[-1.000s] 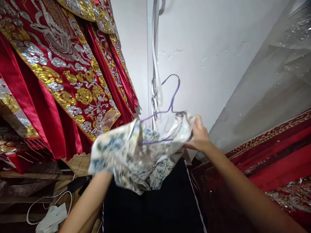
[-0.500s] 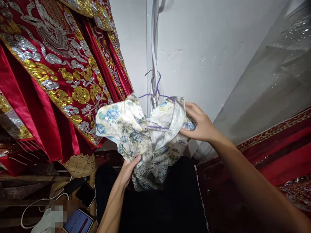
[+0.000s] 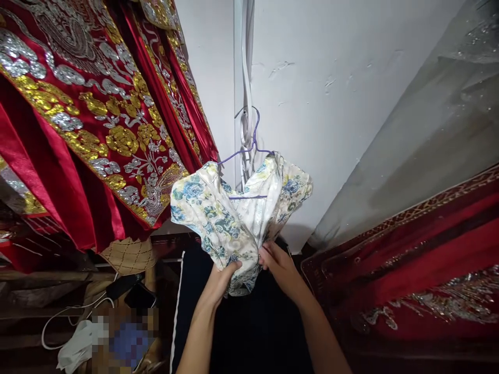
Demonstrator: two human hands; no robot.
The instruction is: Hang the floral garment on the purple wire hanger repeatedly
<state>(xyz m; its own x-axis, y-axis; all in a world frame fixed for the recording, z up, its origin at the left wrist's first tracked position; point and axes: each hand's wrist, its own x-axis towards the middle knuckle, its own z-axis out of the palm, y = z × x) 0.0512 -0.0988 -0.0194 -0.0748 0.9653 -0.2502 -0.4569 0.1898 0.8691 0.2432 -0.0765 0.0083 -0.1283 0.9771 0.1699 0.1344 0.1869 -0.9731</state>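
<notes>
Fabric of a floral garment hangs bunched on a purple wire hanger, whose hook sits up by the white cords running down the wall. Both hands meet at the lower end of the garment: the left hand is closed on a fold of the hem, fingers curled into the cloth, and the right hand pinches the neighbouring edge between thumb and fingertips. Neither palm is open; each has cloth and nothing else.

Risk, as I judge it, lies mostly at the top. The hanger is thin wire, and whether its hook is truly caught on anything or only rests against the cords is hard to tell from this angle. A downward tug from both hands at once could unseat it and bring the garment down onto the black cloth below. The garment also sits unevenly, one shoulder spread to the left and the other gathered to the right, so a pull to one side could slide it off the wire arm.

Close by on the left hang red robes thick with gold and silver embroidery; a swinging hanger end might snag those threads. On the lower left, a white cable lies loose by the clutter, well apart from the hands
</notes>
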